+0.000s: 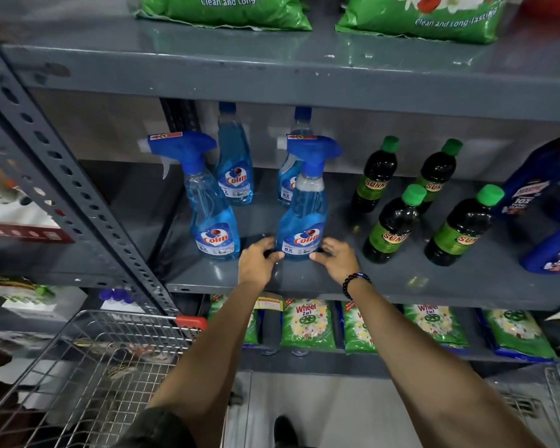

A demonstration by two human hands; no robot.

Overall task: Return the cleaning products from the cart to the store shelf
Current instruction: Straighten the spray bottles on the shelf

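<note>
Where the grey shelf has bare room near its front lip, a blue spray bottle stands upright w/ left hand & right hand at its base, fingers spread, tips touching its sides. Second sprayer just left; green-capped bottles to the right. Wire cart below-left.

I see two bare forearms w/ no gloves and no watch. My left hand has no rings I can make out. My right hand has a bracelet of dark round beads at the wrist, approx. black w/ a bluish glint. A dark sleeve ends near the left elbow. One dark shoe is visible on the floor.
</note>
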